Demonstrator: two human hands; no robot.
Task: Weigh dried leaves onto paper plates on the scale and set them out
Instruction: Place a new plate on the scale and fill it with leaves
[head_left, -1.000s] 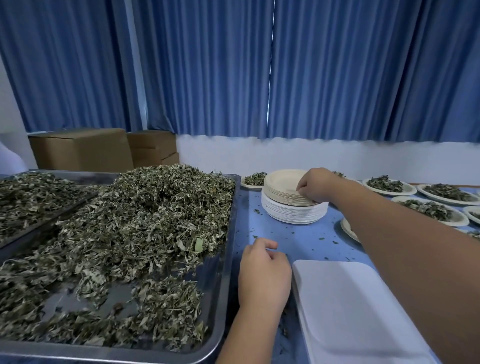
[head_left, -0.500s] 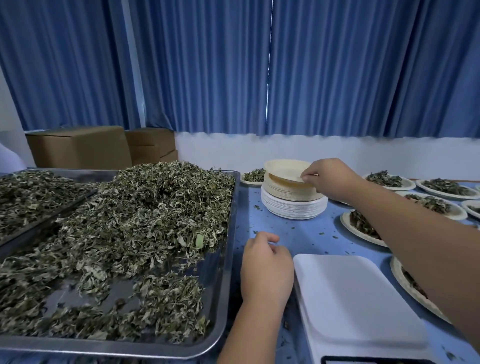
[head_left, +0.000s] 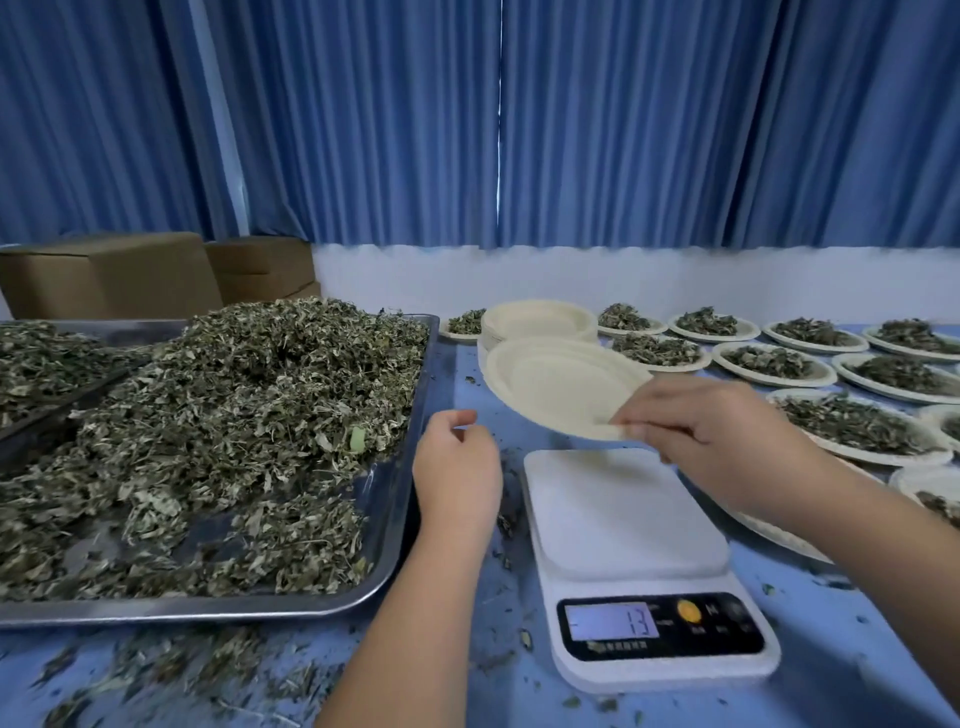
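Pale paper plate (head_left: 556, 387) hung tilted in the air above the far edge of the white scale (head_left: 623, 514), pinched at its near rim by the right hand (head_left: 711, 441). The left hand (head_left: 457, 478) hovered with fingers loosely curled, holding nothing, between the scale and the steel tray (head_left: 410, 467) heaped with dried leaves (head_left: 234, 405). Behind stood a stack of plates (head_left: 537, 319); filled plates (head_left: 774, 361) covered the blue table (head_left: 857, 649) to the right.

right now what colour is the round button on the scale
Orange-yellow, on the scale panel right of the display, seen in the head view.
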